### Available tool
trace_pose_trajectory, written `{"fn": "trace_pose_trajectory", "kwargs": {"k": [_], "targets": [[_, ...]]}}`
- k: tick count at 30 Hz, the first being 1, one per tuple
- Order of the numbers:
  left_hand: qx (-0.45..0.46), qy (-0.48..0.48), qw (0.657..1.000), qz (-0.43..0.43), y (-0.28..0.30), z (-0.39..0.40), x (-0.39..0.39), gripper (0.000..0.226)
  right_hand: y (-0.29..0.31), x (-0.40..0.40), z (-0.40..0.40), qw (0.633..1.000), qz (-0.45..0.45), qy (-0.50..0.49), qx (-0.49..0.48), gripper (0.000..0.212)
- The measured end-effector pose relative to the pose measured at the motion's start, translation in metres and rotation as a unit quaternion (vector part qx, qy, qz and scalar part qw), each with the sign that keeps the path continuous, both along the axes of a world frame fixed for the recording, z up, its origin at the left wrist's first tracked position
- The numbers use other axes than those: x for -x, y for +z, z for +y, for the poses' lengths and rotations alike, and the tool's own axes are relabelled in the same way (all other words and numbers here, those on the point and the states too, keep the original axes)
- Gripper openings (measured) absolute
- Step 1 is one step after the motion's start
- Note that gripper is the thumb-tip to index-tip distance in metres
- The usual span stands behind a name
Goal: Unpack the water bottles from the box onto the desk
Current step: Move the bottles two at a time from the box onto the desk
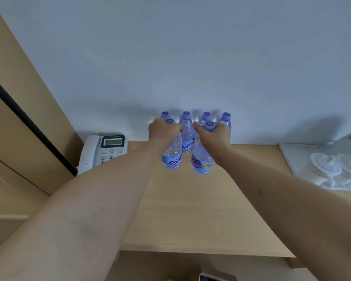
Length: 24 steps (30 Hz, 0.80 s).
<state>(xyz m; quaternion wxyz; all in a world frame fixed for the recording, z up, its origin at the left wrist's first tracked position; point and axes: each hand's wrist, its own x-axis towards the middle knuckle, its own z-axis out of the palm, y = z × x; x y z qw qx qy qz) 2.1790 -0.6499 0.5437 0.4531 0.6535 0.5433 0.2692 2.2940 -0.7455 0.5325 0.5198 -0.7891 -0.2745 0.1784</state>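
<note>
Both hands (164,131) on bottles (201,159)

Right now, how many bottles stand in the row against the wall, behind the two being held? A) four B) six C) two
A: four purple caps line the wall behind the bottle in the left hand and the one in the right hand.

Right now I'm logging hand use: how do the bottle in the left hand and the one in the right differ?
The left-hand bottle shows a blue label; the right-hand bottle shows multicoloured print. The left hand covers part of its cap; the right hand leaves its cap exposed. Both are clear with purple caps.
</note>
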Motion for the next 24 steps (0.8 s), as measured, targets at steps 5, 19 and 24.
{"fn": "trace_pose_trajectory", "kwargs": {"k": [5,19,24], "targets": [[0.014,-0.001,1.000,0.022,-0.029,0.031,-0.002,0.019,-0.029,-0.001,0.027,0.996,-0.054,0.034,0.057,0.059],[-0.038,-0.001,0.994,0.106,-0.059,0.057,0.000,0.021,-0.054,-0.002,0.064,0.988,-0.079,0.071,0.115,0.058],[-0.051,0.012,0.995,0.090,-0.064,0.059,0.001,0.018,-0.058,0.000,0.068,0.987,-0.102,0.069,0.105,0.061]]}}
